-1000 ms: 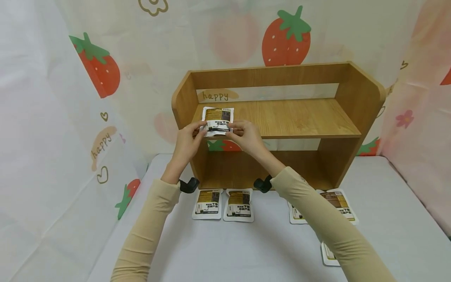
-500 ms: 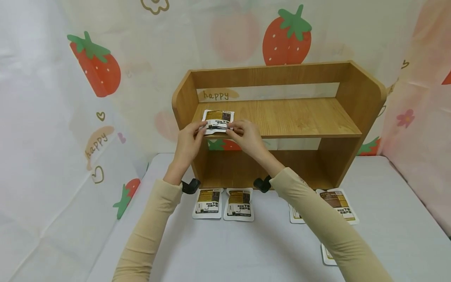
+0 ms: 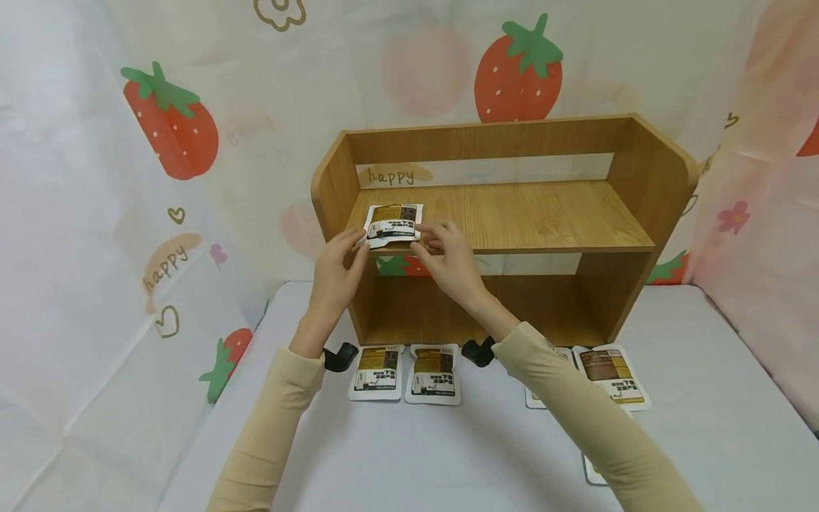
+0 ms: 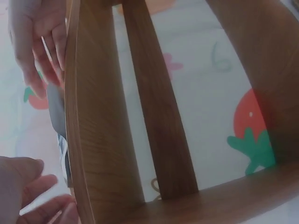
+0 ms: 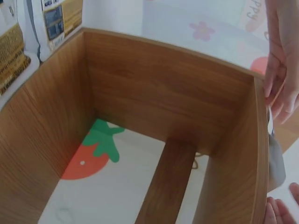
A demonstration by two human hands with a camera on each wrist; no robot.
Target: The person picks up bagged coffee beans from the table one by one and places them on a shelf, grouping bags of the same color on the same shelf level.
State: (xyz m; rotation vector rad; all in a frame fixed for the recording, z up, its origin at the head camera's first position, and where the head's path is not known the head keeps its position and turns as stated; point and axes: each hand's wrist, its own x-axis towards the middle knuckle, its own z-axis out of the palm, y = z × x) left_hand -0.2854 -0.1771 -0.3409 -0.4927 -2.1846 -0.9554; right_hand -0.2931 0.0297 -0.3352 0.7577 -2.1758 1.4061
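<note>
We see a small flat pouch with a white border and a gold, brown and white printed front [image 3: 394, 222] at the left end of the upper board of a light-brown wooden two-tier shelf [image 3: 537, 213]. Over the last second, the pouch has tipped down from a raised angle to lie nearly flat on that board, its near edge at the front lip, and the fingers that pinched its lower corners have come apart. We judge from this that the shelf now bears the pouch's weight and the placing is almost done. The bare left hand [image 3: 335, 274], below a beige sleeve [image 3: 262, 427], has its thumb and fingers spread at the pouch's left edge. The bare right hand [image 3: 456, 267] mirrors it at the right edge, thumb well apart from the forefinger. Neither hand is clamped on anything; the fingertips sit right at the pouch's sides, though we cannot tell whether they all touch. In front of the shelf, on a white-covered table [image 3: 397, 455], we find two similar pouches lying side by side [image 3: 433, 375], and more at the right [image 3: 613, 377], partly hidden by the right sleeve [image 3: 576, 412].
</note>
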